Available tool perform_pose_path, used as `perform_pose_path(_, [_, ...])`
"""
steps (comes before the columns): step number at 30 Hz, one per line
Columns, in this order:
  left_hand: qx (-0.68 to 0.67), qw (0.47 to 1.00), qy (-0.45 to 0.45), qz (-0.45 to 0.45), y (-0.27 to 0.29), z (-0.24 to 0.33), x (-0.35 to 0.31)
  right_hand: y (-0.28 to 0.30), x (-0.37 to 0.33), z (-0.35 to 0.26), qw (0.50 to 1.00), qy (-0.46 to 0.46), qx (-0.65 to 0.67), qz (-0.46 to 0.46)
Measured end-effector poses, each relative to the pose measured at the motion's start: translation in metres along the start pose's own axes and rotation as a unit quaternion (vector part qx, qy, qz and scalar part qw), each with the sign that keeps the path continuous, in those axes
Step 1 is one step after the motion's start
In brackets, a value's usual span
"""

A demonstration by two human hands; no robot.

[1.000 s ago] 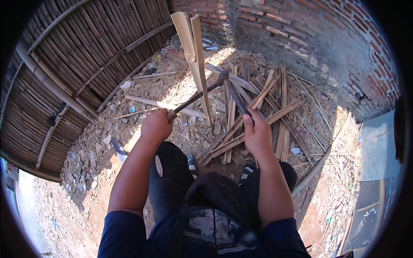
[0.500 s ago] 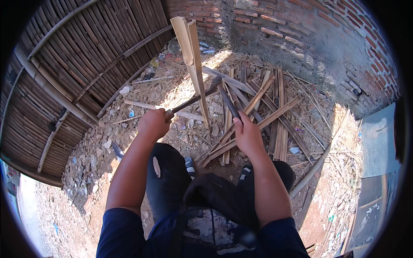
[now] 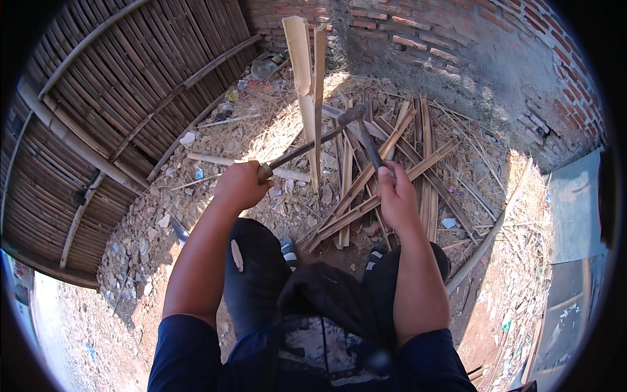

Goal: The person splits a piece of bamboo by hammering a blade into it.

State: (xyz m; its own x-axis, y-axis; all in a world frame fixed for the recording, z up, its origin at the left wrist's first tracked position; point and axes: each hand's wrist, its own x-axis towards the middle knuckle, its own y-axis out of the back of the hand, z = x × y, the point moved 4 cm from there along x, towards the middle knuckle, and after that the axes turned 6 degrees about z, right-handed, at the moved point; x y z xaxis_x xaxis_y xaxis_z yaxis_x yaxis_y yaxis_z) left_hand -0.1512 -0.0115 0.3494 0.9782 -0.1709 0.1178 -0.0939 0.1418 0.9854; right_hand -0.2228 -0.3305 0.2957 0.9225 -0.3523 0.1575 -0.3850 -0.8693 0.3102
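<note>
My left hand (image 3: pixel 241 188) is closed around the wooden handle of a long-bladed knife (image 3: pixel 297 153). Its blade runs off to the right and crosses an upright length of split bamboo (image 3: pixel 300 68), low down where the two strips part. My right hand (image 3: pixel 397 195) grips a dark-handled hammer (image 3: pixel 371 145). The hammer's head is at the knife's far end; whether they touch I cannot tell. Nothing else holds the bamboo, which stands almost vertical in front of me with its strips spread at the top.
Several split bamboo strips (image 3: pixel 434 157) lie crossed in a pile beyond my right hand. Rubble and straw cover the ground (image 3: pixel 157 215). A bamboo-slat wall (image 3: pixel 130 85) rises on the left, a brick wall (image 3: pixel 444 46) at the back. A long pole (image 3: pixel 493 232) lies at right.
The bamboo's top has shifted right and its two strips stand farther apart. The hammer, the knife's far end and my right hand have moved right; my left hand has barely moved.
</note>
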Motion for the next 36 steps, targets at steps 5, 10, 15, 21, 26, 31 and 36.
perform_pose_path(5, [0.011,1.000,-0.002,-0.002,-0.010,0.011,0.004,0.006,-0.004,-0.015,0.990,0.110,0.064,0.059])
perform_pose_path(10, [0.033,0.999,-0.023,-0.019,-0.017,0.006,0.013,-0.006,-0.004,-0.017,0.969,0.134,-0.197,-0.057])
perform_pose_path(15, [0.027,0.999,0.012,-0.033,-0.003,0.014,0.014,-0.028,-0.003,0.020,0.968,0.023,-0.227,-0.101])
perform_pose_path(21, [0.009,1.000,0.020,-0.020,-0.008,0.009,0.001,0.000,-0.008,-0.019,0.995,0.090,0.017,0.045])
perform_pose_path(26, [0.007,0.999,0.022,-0.027,-0.002,0.023,-0.003,-0.018,0.003,-0.001,0.997,0.059,0.013,0.057])
perform_pose_path(31, [0.025,0.999,0.031,-0.035,-0.011,0.016,-0.001,-0.038,0.002,0.015,0.992,0.015,-0.122,-0.015])
perform_pose_path(36, [0.010,0.999,0.036,-0.040,-0.018,0.008,-0.003,-0.029,-0.011,0.000,0.998,0.052,-0.030,0.032])
